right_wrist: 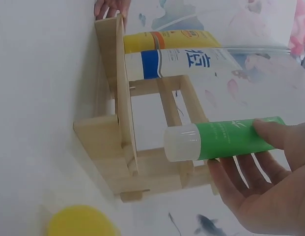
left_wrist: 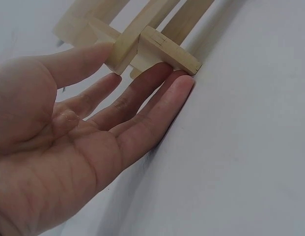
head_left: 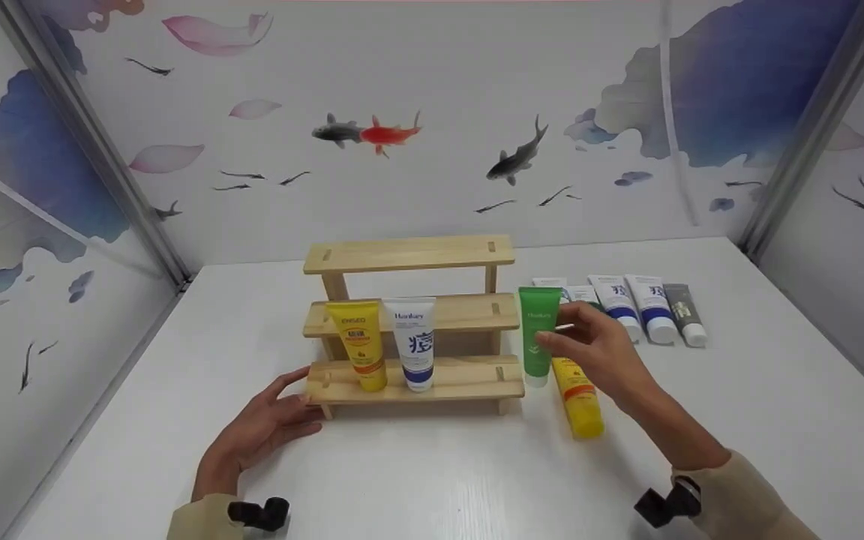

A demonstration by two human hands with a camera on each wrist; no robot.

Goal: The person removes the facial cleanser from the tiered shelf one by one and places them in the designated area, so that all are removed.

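Note:
A three-step wooden display rack (head_left: 409, 253) stands on the white table. On its lowest step, a yellow squeeze tube (head_left: 359, 345) and a white tube with a blue band (head_left: 412, 345) stand upright on their caps. My left hand (head_left: 267, 420) touches the rack's left end, fingers extended; in the left wrist view the thumb meets a wooden board (left_wrist: 135, 37) and the fingertips lie against the end piece. My right hand (head_left: 601, 349) pinches a green squeeze tube (right_wrist: 235, 139) between thumb and fingers, its whitish cap pointing down, just right of the lowest step.
Another yellow tube (head_left: 580, 397) lies on the table below my right hand. Behind that hand lie several white tubes (head_left: 651, 307) and a grey tube (head_left: 685, 315). White panels (head_left: 432, 202) printed with fish and petals enclose the table's back and sides.

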